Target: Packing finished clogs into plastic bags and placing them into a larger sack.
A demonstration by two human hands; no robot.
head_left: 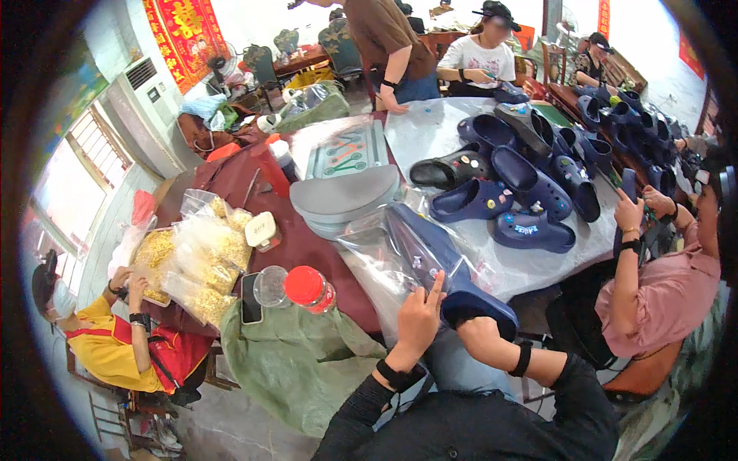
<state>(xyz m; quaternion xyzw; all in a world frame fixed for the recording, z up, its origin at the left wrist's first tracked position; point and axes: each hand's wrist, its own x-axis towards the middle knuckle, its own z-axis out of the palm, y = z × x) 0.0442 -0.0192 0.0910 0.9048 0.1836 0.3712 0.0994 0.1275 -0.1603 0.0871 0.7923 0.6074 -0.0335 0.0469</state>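
Note:
A navy blue clog (459, 286) lies at the near table edge, its opening toward me. My right hand (480, 339) reaches into that opening, so its fingers are hidden. Beside the clog, my left hand (419, 316) has two fingers stretched out and apart, close to or touching its side. The other left fingers are curled, and I see nothing held in them. Small pale charms (417, 262) sit on the clog near these fingertips. Clear plastic film (377, 257) spreads under and around its far part. More blue clogs (530, 184) and a black clog (450, 168) are piled beyond.
Left are grey sole-shaped pieces (346, 194), a red-lidded jar (310, 290), a phone (251, 298) and bags of small yellow pieces (204, 257). Green cloth (296, 369) hangs over the near edge. Co-workers sit left (115, 346) and right (653, 300); others are across the table.

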